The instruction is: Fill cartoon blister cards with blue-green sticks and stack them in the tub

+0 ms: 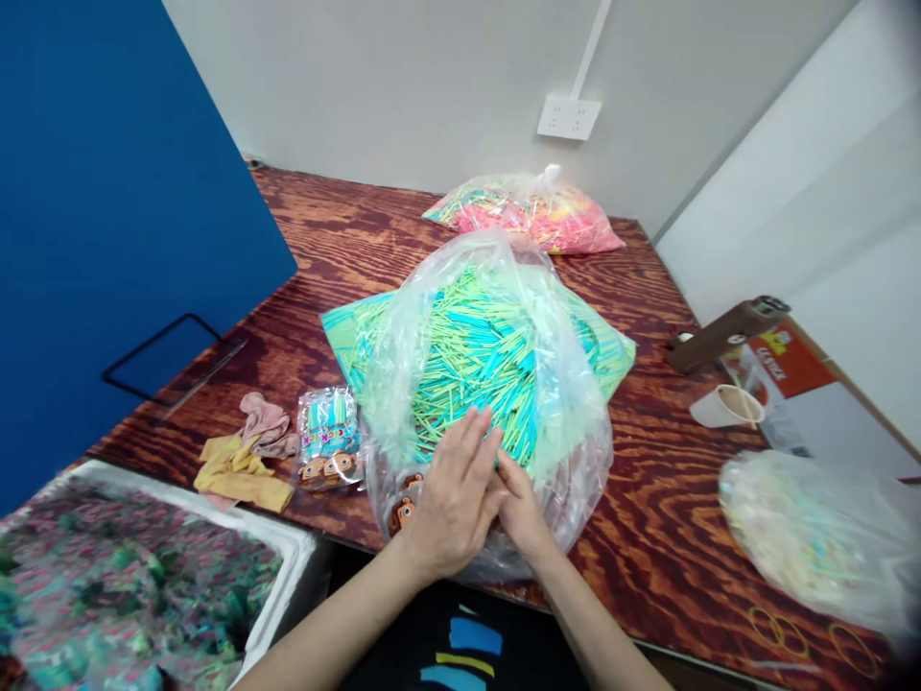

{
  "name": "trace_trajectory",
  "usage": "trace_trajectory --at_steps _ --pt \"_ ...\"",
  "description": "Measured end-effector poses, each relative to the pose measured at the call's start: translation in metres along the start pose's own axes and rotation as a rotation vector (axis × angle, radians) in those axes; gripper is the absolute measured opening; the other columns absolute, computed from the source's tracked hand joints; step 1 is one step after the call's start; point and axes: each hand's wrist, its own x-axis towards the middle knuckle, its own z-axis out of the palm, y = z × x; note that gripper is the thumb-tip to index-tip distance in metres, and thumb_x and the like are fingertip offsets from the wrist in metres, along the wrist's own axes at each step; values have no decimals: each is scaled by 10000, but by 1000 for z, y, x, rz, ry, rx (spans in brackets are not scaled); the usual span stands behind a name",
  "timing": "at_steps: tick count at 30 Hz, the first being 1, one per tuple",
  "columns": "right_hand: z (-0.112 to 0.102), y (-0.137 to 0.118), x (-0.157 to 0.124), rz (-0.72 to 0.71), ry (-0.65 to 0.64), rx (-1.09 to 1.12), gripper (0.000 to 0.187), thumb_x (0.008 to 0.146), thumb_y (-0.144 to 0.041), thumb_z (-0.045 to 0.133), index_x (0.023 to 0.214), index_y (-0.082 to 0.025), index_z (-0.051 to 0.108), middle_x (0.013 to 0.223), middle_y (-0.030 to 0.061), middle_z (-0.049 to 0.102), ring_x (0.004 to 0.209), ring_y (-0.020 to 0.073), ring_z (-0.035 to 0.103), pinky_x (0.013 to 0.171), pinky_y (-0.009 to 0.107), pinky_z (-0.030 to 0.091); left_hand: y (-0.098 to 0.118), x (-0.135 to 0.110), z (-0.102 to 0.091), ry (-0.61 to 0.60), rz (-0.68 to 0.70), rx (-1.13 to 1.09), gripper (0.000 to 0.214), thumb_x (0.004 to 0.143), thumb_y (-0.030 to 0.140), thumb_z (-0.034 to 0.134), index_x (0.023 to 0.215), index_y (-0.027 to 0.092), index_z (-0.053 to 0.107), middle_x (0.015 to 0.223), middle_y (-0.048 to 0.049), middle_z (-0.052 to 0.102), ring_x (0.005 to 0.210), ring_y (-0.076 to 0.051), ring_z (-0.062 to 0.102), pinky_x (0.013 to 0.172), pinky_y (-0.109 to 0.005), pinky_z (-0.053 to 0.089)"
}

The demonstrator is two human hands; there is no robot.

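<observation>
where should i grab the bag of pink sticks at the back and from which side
Probably by the gathered white neck of the pink-stick bag, pinched from above. The neck sticks up from the slack, bulging body, while the wall rises behind and the open bag sits in front, so coming from above looks easiest.
</observation>
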Motion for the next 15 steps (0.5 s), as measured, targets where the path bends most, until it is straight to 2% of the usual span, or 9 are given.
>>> trace_trajectory --at_steps 2,3,4,7,8,10,12,15 --pt "3 9 -8 -11 40 -7 274 850 -374 592 1051 -218 694 1026 76 738 980 262 657 885 391 527 -1 -5 5 -135 58 35 612 961 173 436 1531 179 216 1503 -157 434 1434 -282 326 1173 -547 246" --pt "4 11 -10 -14 44 -18 273 857 -360 578 1060 -219 695 1038 79 737 993 265 657 893 396 524 -1 -8 7 -165 64 40 583 965 162 421 1522 181 247 1473 -147 477 1416 -268 361 1175 -541 247" --pt "3 12 -12 -17 40 -28 268 868 -349 565 1065 -222 693 1047 77 735 1006 263 655 902 393 519 -2 -10 7 -162 57 35 567 967 152 410 1514 186 266 1467 -140 486 1408 -260 375 1173 -533 257" --pt "1 8 -13 -35 -19 -66 238 909 -324 547 1087 -233 676 1059 49 719 1039 237 638 917 353 494 -5 -17 5 -50 -40 -11 565 964 167 419 1510 193 274 1519 -147 409 1420 -267 350 1150 -507 311" --pt "0 6 -14 -41 -40 -87 218 920 -315 546 1076 -235 675 1043 39 716 1019 225 638 906 336 488 -6 -20 5 -16 -96 -21 551 965 178 425 1499 198 292 1508 -146 423 1403 -266 373 1136 -497 333" --pt "-1 4 -14 -43 -64 -123 179 935 -303 542 1027 -232 679 995 25 714 952 206 643 869 310 481 -11 -25 6 23 -228 -20 456 973 186 419 1428 201 400 1388 -134 543 1299 -250 484 1079 -466 398" --pt "-1 1 -14 -40 -62 -129 170 947 -305 534 987 -227 679 959 20 712 918 197 643 852 298 473 -17 -31 9 11 -338 6 335 982 180 396 1293 185 520 1205 -114 639 1145 -234 566 992 -434 453" --pt "-4 -2 -14 -45 -38 -106 178 953 -311 526 949 -223 680 942 23 712 924 198 644 864 298 465 -22 -36 15 -98 -383 84 260 982 178 383 1130 176 597 1083 -101 646 1036 -240 568 909 -424 465"
